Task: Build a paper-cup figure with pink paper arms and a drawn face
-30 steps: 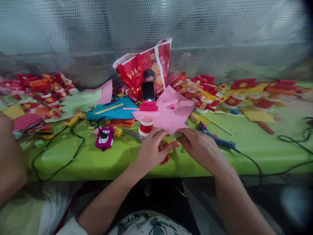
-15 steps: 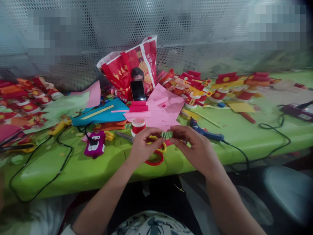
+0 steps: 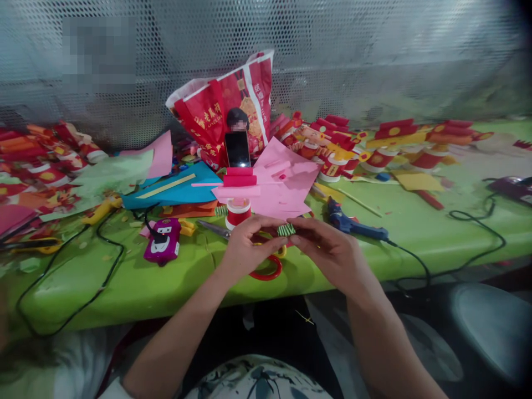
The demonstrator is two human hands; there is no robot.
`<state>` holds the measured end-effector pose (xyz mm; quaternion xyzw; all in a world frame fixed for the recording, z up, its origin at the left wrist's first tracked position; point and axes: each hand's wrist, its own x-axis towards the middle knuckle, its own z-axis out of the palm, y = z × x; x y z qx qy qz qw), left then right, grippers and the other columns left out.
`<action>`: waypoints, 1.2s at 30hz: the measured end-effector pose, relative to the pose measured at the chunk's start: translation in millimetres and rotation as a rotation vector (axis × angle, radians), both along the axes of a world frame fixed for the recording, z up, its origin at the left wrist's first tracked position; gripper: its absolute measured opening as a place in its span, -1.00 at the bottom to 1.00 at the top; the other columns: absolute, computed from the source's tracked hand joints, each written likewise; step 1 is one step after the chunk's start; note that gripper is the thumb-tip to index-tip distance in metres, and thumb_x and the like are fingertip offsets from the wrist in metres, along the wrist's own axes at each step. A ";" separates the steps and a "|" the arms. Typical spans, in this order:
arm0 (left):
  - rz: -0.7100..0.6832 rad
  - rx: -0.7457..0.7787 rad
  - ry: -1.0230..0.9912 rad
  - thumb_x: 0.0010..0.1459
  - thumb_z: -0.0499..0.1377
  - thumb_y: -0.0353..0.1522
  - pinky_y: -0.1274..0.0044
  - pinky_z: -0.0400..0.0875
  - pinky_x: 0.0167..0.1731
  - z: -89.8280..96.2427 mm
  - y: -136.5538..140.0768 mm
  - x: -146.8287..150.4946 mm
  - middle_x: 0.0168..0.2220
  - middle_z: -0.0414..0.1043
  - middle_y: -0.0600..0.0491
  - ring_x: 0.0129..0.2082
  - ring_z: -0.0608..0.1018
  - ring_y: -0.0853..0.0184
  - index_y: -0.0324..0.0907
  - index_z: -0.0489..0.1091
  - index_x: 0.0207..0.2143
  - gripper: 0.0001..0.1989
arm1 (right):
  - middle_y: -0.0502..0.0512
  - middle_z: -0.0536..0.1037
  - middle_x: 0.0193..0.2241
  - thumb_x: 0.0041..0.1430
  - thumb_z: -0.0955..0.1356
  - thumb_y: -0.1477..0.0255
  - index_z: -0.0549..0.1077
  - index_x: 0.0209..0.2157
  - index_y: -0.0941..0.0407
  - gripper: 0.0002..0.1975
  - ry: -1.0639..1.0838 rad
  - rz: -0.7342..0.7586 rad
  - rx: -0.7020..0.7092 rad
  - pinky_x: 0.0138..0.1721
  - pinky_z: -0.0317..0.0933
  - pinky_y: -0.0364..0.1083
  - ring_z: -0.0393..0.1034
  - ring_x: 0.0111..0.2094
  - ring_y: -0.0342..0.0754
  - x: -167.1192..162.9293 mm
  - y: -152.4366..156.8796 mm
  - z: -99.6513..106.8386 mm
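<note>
At left on a green-covered table, we see a yellow glue gun (image 3: 102, 209), then a purple plug box (image 3: 168, 246) with a black cord. Scissors (image 3: 272, 275) lie partly under our left hand (image 3: 248, 244), near a red-and-white cup (image 3: 238, 214). Above the scissors' handles, our left fingertips pinch one end of a folded green paper strip (image 3: 286, 229); our right hand (image 3: 330, 246), fingers drawn close, holds the other. Farther right, a blue glue gun (image 3: 353, 225) lies on the table (image 3: 303, 272).
</note>
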<state>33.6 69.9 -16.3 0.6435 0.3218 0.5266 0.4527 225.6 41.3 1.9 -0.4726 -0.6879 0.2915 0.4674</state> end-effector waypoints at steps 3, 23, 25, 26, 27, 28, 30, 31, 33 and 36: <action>-0.016 -0.002 -0.010 0.10 0.40 -0.36 0.58 0.57 -0.31 1.4 -0.5 0.5 -0.18 0.57 -0.01 -0.25 0.61 0.35 -0.14 0.58 -0.11 -0.72 | 0.09 0.66 -0.16 0.23 0.45 0.26 0.55 0.01 0.02 -0.67 0.027 -0.009 -0.016 -0.18 0.53 -0.05 0.59 -0.22 -0.03 0.2 -0.6 1.4; -0.055 0.018 -0.088 0.06 0.44 -0.28 0.58 0.60 -0.34 -2.4 -1.4 0.8 -0.19 0.60 -0.04 -0.28 0.66 0.33 -0.18 0.58 -0.14 -0.69 | 0.02 0.63 -0.23 0.27 0.43 0.40 0.53 -0.06 0.04 -0.79 -0.078 -0.048 0.128 -0.20 0.47 -0.12 0.58 -0.27 -0.09 -4.9 -8.7 7.5; -0.052 0.023 -0.070 0.06 0.44 -0.28 0.60 0.59 -0.37 -2.2 -1.7 0.0 -0.18 0.61 -0.04 -0.29 0.66 0.35 -0.18 0.57 -0.13 -0.68 | 0.02 0.63 -0.23 0.28 0.42 0.42 0.53 -0.06 0.04 -0.80 -0.119 -0.048 0.162 -0.19 0.46 -0.12 0.58 -0.28 -0.11 -5.7 -9.7 10.4; -0.052 0.020 -0.064 0.07 0.44 -0.28 0.61 0.58 -0.38 -2.5 -1.7 -0.3 -0.18 0.61 -0.04 -0.30 0.65 0.35 -0.18 0.57 -0.12 -0.68 | 0.02 0.63 -0.22 0.28 0.41 0.44 0.54 -0.06 0.04 -0.80 -0.142 -0.047 0.183 -0.19 0.46 -0.13 0.57 -0.28 -0.11 -5.9 -10.2 11.6; -0.057 0.014 -0.065 0.07 0.44 -0.28 0.61 0.58 -0.38 -3.2 -1.6 -0.5 -0.18 0.61 -0.04 -0.29 0.65 0.35 -0.18 0.57 -0.11 -0.67 | 0.02 0.63 -0.20 0.29 0.41 0.45 0.54 -0.05 0.04 -0.80 -0.164 -0.047 0.204 -0.18 0.45 -0.13 0.56 -0.27 -0.12 -6.0 -10.9 12.5; -0.065 0.005 -0.072 0.07 0.44 -0.28 0.60 0.58 -0.37 -3.9 -1.4 -0.5 -0.18 0.61 -0.04 -0.29 0.64 0.35 -0.18 0.57 -0.11 -0.67 | 0.03 0.63 -0.19 0.30 0.40 0.46 0.54 -0.04 0.05 -0.79 -0.184 -0.047 0.223 -0.18 0.44 -0.14 0.56 -0.27 -0.13 -6.0 -11.6 13.2; -0.094 -0.023 -0.102 0.07 0.44 -0.28 0.59 0.58 -0.35 -5.2 -1.2 0.1 -0.20 0.60 -0.03 -0.30 0.64 0.36 -0.19 0.57 -0.11 -0.67 | 0.03 0.63 -0.16 0.30 0.40 0.46 0.53 0.00 0.05 -0.76 -0.208 -0.057 0.244 -0.17 0.44 -0.14 0.56 -0.26 -0.14 -5.8 -13.2 14.1; -0.111 -0.040 -0.121 0.08 0.43 -0.29 0.59 0.58 -0.34 -5.5 -1.1 0.5 -0.22 0.60 -0.03 -0.31 0.64 0.37 -0.19 0.57 -0.12 -0.68 | 0.03 0.63 -0.15 0.30 0.40 0.45 0.52 0.02 0.05 -0.74 -0.213 -0.063 0.245 -0.17 0.43 -0.15 0.56 -0.26 -0.14 -5.5 -14.0 14.5; -0.134 -0.076 -0.158 0.10 0.42 -0.29 0.59 0.58 -0.34 -5.5 -1.3 1.3 -0.26 0.59 -0.01 -0.34 0.64 0.38 -0.20 0.56 -0.12 -0.70 | 0.02 0.64 -0.15 0.30 0.41 0.43 0.50 0.05 0.03 -0.71 -0.221 -0.073 0.233 -0.17 0.43 -0.15 0.56 -0.27 -0.14 -4.6 -15.2 15.5; -0.148 -0.139 -0.219 0.09 0.43 -0.27 0.57 0.61 -0.33 -4.7 -1.8 0.9 -0.29 0.60 0.01 -0.35 0.65 0.37 -0.21 0.55 -0.14 -0.69 | 0.00 0.64 -0.15 0.32 0.40 0.38 0.51 0.02 0.02 -0.75 -0.256 -0.107 0.230 -0.17 0.42 -0.15 0.56 -0.27 -0.14 1.8 -15.1 16.8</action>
